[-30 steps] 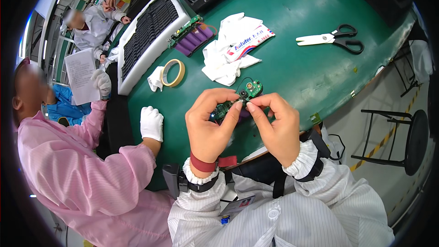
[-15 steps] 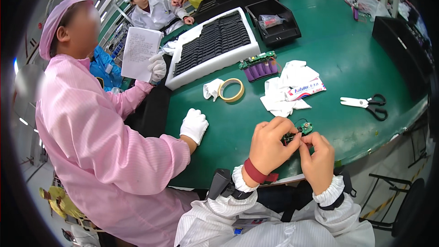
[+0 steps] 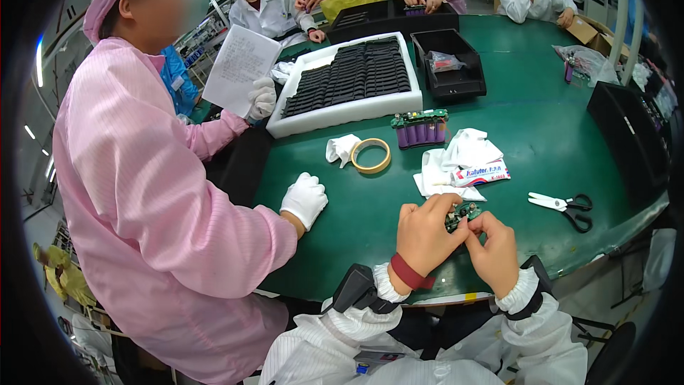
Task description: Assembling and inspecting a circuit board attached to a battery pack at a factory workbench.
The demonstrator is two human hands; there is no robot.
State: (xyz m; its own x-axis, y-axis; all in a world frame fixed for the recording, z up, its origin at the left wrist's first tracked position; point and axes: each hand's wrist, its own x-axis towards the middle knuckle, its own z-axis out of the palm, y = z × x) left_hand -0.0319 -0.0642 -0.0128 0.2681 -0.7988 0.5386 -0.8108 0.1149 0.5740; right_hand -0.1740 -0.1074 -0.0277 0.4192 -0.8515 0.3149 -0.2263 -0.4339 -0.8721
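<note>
A small green circuit board (image 3: 468,210) is pinched between my two hands above the table's near edge. My left hand (image 3: 427,234), with a red band at its wrist, grips it from the left and covers part of it. The fingertips of my right hand (image 3: 493,248) close on its near right side, thumb near the left thumb. Just beyond lie white cloths (image 3: 470,148) with a white, red and blue tube (image 3: 483,173) on them. Farther off stands a purple battery pack (image 3: 420,134) topped by a green board.
Black-handled scissors (image 3: 563,203) lie right on the green table (image 3: 527,121). A tape roll (image 3: 385,164) and crumpled white cloth (image 3: 342,148) sit left. Behind are a white foam tray (image 3: 342,109) of black parts and a black bin (image 3: 456,85). A pink-sleeved co-worker's gloved hand (image 3: 305,201) rests left.
The view has tilted up, showing more of the far side. The circuit board has turned in my fingers and less of it shows. The co-worker's gloved hand stays resting on the table.
</note>
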